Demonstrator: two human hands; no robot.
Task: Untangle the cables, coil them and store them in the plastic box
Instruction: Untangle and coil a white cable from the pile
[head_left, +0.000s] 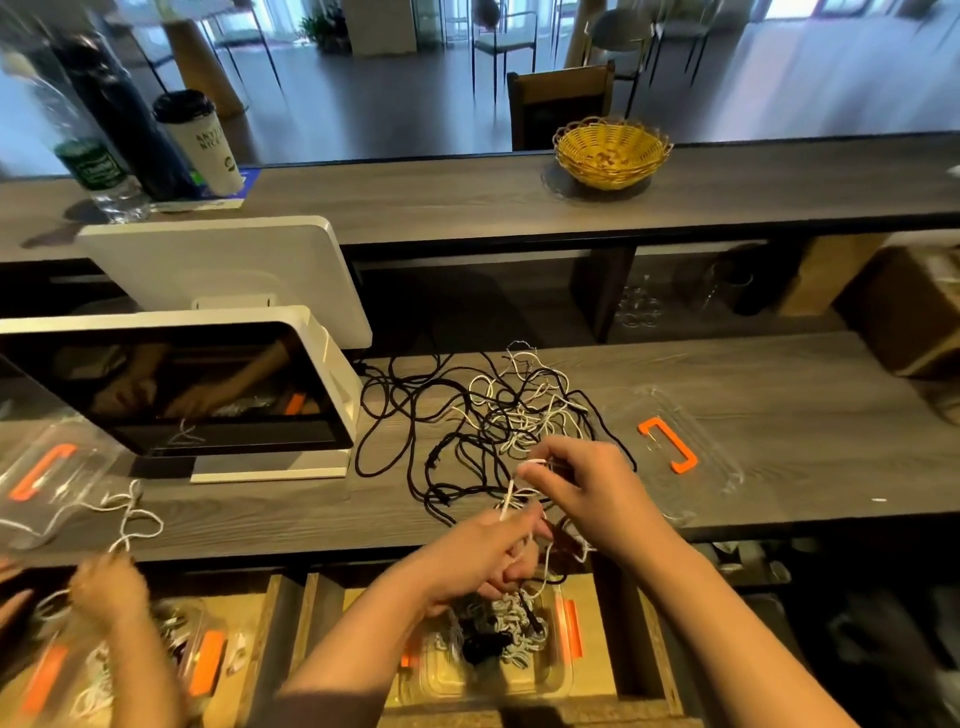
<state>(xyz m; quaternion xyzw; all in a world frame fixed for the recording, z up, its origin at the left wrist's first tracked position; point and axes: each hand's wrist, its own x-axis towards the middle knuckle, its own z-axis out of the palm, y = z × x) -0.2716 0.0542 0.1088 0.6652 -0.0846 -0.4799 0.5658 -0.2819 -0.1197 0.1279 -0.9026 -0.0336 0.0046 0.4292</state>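
Bench space is carrying a loose tangle of black and white cables, spread out, probably so single strands are easier to follow. Lying to its right is a clear lid with an orange handle, leaving the plastic box below the bench edge open; coiled cables are already sitting inside. Both hands are working above it: the left hand is gripping a white cable while the right hand is pinching it higher up, holding it taut, likely for coiling.
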